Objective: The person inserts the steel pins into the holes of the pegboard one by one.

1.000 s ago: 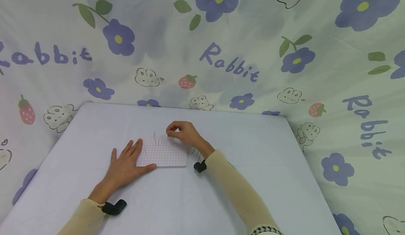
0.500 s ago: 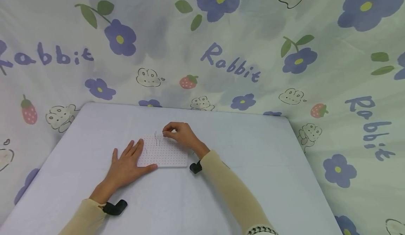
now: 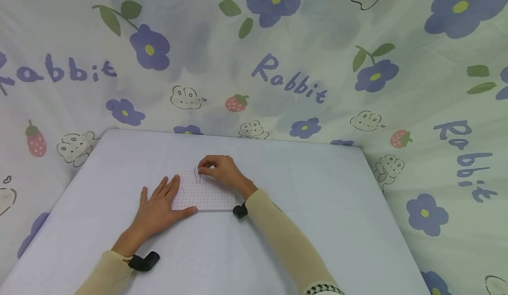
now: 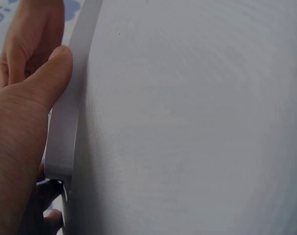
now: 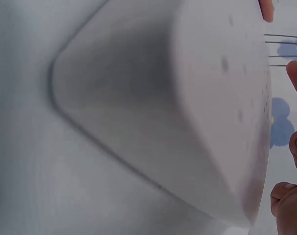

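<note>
A white board [image 3: 214, 198] with a grid of small holes lies on the table. My left hand [image 3: 156, 207] rests at its left side, fingers spread and thumb along the front edge; the left wrist view shows the thumb [image 4: 55, 68] on the rim. Several thin dark pins [image 3: 195, 176] stand upright near the board's back; another pin [image 3: 183, 189] leans near the left fingers. My right hand [image 3: 220, 169] is over the back of the board, thumb and forefinger pinched beside the standing pins, seemingly round another thin pin mostly hidden by the fingertips. In the right wrist view, pins [image 5: 280, 42] stick out from the board.
A white cloth covers the table [image 3: 317, 224]. Behind it hangs a curtain [image 3: 222, 65] printed with flowers and rabbits. Black wrist cameras [image 3: 144, 261] sit on both wrists. The right forearm crosses the area right of the board.
My right hand has moved left along the board's back, coming up close beside the standing pins, its fingers still pinched. The left hand has stayed in place on the board.
</note>
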Available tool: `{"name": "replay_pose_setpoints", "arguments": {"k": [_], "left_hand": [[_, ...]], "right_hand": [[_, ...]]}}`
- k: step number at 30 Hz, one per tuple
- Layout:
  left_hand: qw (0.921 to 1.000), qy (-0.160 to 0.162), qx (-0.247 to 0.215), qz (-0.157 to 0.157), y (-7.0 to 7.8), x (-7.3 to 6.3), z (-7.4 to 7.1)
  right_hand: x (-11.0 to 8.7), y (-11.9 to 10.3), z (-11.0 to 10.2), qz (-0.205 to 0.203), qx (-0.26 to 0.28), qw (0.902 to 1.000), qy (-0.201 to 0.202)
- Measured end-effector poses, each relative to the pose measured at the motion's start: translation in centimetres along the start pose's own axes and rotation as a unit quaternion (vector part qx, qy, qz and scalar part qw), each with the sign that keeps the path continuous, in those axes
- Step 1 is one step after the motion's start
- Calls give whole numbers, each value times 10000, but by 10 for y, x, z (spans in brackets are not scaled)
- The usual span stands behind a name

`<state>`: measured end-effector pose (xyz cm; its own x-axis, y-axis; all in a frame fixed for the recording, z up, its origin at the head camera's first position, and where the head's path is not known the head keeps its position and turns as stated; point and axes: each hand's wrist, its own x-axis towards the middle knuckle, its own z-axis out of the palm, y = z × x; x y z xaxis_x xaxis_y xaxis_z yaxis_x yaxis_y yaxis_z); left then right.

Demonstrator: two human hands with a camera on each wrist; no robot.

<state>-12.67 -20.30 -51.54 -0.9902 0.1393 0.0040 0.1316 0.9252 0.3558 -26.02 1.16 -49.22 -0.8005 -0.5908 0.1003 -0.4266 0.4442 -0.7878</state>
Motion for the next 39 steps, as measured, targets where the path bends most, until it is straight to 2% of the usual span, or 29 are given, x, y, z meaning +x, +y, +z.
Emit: {"name": "replay_pose_setpoints", "arguments": {"k": [10,25,33,39], "left_hand": [[10000,-18,-20,5,1,0,-1],[10000,25,-25,45,2,-1,-2],[10000,37,-24,38,1,-1,0],[10000,21,-25,31,0,0,0]], "right_hand": [[2,0,4,194,-395,9989,-143],[1,-4,5,118,-700,9973,-175],[0,-1,8,189,-1123,9932,-237],[0,0,7,78,-1335,9908,-213]]}}
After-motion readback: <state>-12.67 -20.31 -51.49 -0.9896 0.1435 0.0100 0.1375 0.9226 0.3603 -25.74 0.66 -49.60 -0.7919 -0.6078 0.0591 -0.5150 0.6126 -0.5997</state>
